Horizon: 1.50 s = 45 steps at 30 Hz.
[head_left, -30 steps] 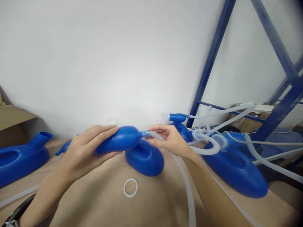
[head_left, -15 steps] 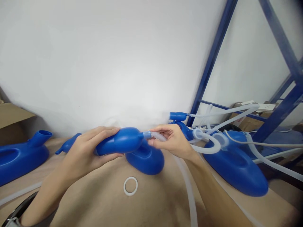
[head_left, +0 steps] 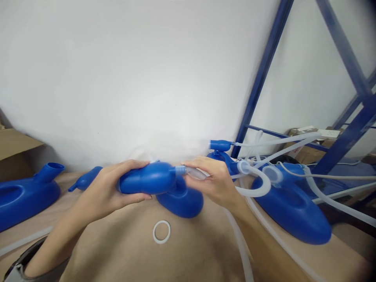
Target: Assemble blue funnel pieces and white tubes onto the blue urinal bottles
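My left hand [head_left: 110,188] is wrapped round a blue plastic urinal funnel [head_left: 149,178], which lies on its side with its narrow end to the right. A short clear connector [head_left: 180,170] sticks out of that end. My right hand [head_left: 216,180] grips the end of a translucent hose [head_left: 196,173], which meets the connector; how far it is pushed on I cannot tell. The hose runs down below my right wrist. Behind and under the funnel stands a blue urinal bottle [head_left: 183,203], partly hidden. A white ring [head_left: 154,233] lies flat in front of it.
Another blue bottle [head_left: 26,196] and a blue funnel [head_left: 86,179] lie to the left. At right are a blue bottle [head_left: 296,207], a smaller blue funnel [head_left: 220,145] and looping hoses [head_left: 264,188]. A blue metal frame [head_left: 258,86] and a cardboard box [head_left: 17,143] flank the table.
My right hand has closed in further round the hose, its fingers now curled over it. The funnel has shifted slightly, and the hanging hose has swung to the right.
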Motion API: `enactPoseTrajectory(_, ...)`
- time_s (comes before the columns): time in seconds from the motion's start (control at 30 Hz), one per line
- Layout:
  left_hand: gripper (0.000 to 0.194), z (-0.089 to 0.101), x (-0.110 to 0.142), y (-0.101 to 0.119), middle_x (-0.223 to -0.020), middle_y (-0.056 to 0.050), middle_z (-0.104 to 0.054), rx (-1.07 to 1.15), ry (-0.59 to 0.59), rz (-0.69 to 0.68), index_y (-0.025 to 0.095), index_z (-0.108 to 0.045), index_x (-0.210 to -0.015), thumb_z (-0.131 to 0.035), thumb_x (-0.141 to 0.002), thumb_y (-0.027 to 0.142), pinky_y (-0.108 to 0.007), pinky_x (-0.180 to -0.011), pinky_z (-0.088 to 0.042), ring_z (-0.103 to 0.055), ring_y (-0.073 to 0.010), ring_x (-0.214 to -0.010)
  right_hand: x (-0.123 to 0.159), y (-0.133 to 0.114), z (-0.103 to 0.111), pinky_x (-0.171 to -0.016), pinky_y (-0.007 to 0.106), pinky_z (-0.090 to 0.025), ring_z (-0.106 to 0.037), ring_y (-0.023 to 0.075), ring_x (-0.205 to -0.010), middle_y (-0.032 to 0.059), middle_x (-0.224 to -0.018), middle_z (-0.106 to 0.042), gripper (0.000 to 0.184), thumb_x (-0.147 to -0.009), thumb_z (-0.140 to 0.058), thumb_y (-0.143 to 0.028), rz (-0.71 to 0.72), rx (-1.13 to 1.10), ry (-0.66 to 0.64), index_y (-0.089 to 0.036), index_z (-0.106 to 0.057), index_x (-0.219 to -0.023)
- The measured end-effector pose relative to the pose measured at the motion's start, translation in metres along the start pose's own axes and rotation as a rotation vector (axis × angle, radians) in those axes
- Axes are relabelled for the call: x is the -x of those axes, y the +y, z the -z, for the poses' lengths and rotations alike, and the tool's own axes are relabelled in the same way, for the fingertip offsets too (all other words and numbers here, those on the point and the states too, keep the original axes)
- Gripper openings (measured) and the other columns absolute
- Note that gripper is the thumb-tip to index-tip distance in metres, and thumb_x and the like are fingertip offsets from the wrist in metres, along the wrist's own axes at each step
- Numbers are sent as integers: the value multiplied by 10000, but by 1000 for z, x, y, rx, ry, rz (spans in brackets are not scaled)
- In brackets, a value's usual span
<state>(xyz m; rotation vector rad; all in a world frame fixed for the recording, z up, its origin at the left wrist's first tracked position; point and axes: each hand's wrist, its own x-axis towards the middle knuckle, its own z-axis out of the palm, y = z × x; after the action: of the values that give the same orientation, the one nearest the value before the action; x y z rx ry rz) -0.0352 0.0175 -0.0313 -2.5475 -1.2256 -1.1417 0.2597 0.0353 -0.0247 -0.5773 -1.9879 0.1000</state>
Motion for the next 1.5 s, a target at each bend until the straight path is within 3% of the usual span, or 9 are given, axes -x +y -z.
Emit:
enactPoseTrajectory(0.2,669,-1,-4,-3,-1176,-74,-789,17,-12,-1,262,-652,-1271,-787,-772,687,-400,-869,-632,-777,-312,-981,3,5,-7,-767,371,-595,-742,224,-820,54,-928,-802,195,-897,-680,-174,79,123,49,-248,-755,-1061)
enactPoseTrajectory(0.37,680,5,-5,-8,-1190,-84,-786,-11,-6,24,265,-661,-1259,-782,-759,708,-416,-874,-637,-777,-323,-991,-1,10,-12,-812,389,-593,-727,233,-869,62,-952,-796,205,-924,-664,-162,129,99,9,-242,-735,-1099)
enactPoseTrajectory(0.67,723,3,-6,-12,-1204,-92,-784,-44,40,46,265,-673,-1273,-758,-746,753,-429,-882,-636,-775,-330,-992,-2,20,-12,-1013,397,-555,-691,235,-1139,89,-1241,-729,222,-974,-656,-162,29,-26,-63,-237,-708,-1176)
enactPoseTrajectory(0.93,685,-3,-7,-10,-1197,-78,-782,-44,27,24,268,-648,-1281,-747,-783,728,-406,-880,-631,-775,-313,-983,-1,22,-11,-907,394,-566,-697,249,-1005,81,-1029,-758,192,-999,-645,-189,95,107,-104,-212,-686,-1186)
enactPoseTrajectory(1.23,683,-15,-3,-13,-1244,-70,-762,15,35,46,300,-644,-1298,-767,-768,712,-453,-946,-619,-761,-343,-1031,2,24,-15,-856,396,-586,-712,240,-932,82,-1022,-783,175,-1009,-622,-173,103,123,-75,-202,-684,-1170)
enactPoseTrajectory(1.5,681,-12,-6,-14,-1236,-87,-765,-29,8,43,262,-648,-1293,-756,-789,708,-444,-930,-619,-764,-322,-1021,0,26,-23,-909,372,-583,-727,223,-981,67,-1064,-793,228,-981,-637,-96,81,28,-78,-202,-690,-1176)
